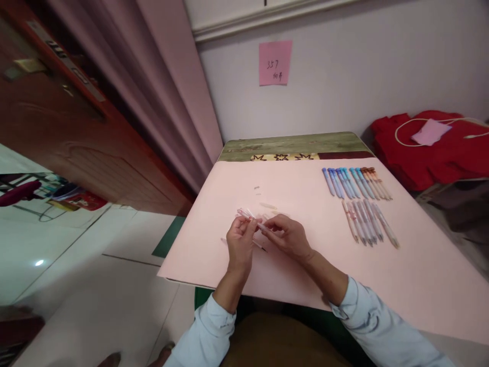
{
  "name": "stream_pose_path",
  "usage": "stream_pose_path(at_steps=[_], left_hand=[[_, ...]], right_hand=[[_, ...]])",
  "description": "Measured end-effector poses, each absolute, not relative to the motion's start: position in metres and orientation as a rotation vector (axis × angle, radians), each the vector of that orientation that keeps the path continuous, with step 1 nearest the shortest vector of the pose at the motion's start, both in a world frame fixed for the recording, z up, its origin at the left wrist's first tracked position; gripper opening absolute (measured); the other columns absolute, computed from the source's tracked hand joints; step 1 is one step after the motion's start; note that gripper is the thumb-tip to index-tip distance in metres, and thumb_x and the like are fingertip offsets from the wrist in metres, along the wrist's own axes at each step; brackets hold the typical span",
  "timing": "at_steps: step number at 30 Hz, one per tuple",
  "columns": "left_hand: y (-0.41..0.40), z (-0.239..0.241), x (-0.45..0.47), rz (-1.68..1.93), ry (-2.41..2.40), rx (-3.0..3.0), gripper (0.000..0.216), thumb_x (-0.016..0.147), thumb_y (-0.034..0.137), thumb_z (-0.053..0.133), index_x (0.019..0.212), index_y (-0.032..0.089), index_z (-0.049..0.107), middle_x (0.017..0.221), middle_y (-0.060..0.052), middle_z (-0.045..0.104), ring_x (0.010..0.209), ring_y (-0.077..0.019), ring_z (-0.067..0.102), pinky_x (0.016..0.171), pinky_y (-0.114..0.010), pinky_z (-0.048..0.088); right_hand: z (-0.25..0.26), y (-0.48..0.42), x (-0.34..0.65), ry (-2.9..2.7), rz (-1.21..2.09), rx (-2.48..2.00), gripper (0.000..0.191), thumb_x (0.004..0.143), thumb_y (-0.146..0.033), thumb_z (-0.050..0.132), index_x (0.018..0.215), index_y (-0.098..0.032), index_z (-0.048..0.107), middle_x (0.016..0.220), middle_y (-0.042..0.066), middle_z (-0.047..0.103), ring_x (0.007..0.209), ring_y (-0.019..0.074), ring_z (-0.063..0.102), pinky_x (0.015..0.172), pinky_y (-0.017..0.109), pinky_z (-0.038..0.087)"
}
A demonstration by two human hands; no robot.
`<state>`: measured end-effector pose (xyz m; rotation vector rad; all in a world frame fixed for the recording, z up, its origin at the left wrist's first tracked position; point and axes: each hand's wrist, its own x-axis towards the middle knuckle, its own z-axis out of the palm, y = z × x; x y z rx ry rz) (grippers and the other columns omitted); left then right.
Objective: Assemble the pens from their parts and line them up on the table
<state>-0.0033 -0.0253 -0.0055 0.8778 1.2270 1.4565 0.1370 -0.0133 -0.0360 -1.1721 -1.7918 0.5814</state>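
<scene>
A clear pen (243,212) with reddish marks slants between my two hands over the pink-covered table. My left hand (240,238) pinches it, with its upper end poking out past the fingers. My right hand (289,237) is closed with thumb and fingertips around the pen's other end. Under the hands lies a thin refill (260,246) with a dark tip, partly covered by the left hand. Just beyond them sit a pale, narrow pen part (268,206) and a tiny spring-like piece (256,187). Other clear parts near the fingers are partly hidden.
To the right, several blue, teal and brown pens (346,182) lie in a row, with several greyish clear pens (364,223) below. A red cloth (431,148) with a white cable is beyond the table's right edge. A wooden door (95,148) stands left.
</scene>
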Motion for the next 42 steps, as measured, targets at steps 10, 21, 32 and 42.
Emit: stream_pose_path(at_steps=[10, 21, 32, 42], left_hand=[[-0.029, 0.0, -0.021, 1.294, 1.317, 1.141, 0.031, 0.078, 0.04, 0.072, 0.097, 0.016, 0.064, 0.089, -0.007, 0.073, 0.078, -0.0176, 0.069, 0.064, -0.026, 0.052], [-0.03, 0.004, -0.045, 1.343, 1.42, 1.079, 0.03, 0.078, 0.043, 0.069, 0.089, 0.015, 0.065, 0.082, -0.007, 0.072, 0.072, -0.0186, 0.069, 0.055, -0.025, 0.052], [-0.035, -0.031, -0.115, 1.452, 1.669, 1.18, 0.028, 0.079, 0.039, 0.068, 0.095, 0.016, 0.066, 0.085, -0.006, 0.072, 0.076, -0.0168, 0.067, 0.077, -0.031, 0.053], [-0.039, -0.053, -0.121, 1.468, 1.667, 1.149, 0.028, 0.079, 0.037, 0.068, 0.096, 0.016, 0.066, 0.083, -0.004, 0.07, 0.077, -0.0159, 0.065, 0.073, -0.026, 0.05]], right_hand=[[-0.018, -0.044, 0.212, -1.442, 0.326, -1.833, 0.022, 0.081, -0.039, 0.064, 0.096, -0.025, 0.07, 0.075, -0.001, 0.07, 0.066, 0.0155, 0.064, 0.061, 0.026, 0.042], [-0.022, -0.044, 0.273, -1.549, -0.044, -2.567, 0.027, 0.09, -0.035, 0.048, 0.093, -0.017, 0.068, 0.085, 0.013, 0.069, 0.069, 0.0258, 0.065, 0.058, 0.031, 0.035], [-0.028, -0.052, 0.275, -1.558, -0.085, -2.565, 0.034, 0.093, -0.042, 0.044, 0.093, -0.019, 0.07, 0.095, 0.015, 0.068, 0.07, 0.0239, 0.062, 0.058, 0.033, 0.034], [-0.003, -0.034, 0.229, -1.56, 0.12, -2.169, 0.031, 0.083, -0.051, 0.058, 0.076, -0.024, 0.071, 0.076, 0.003, 0.07, 0.064, 0.0186, 0.06, 0.057, 0.028, 0.033]])
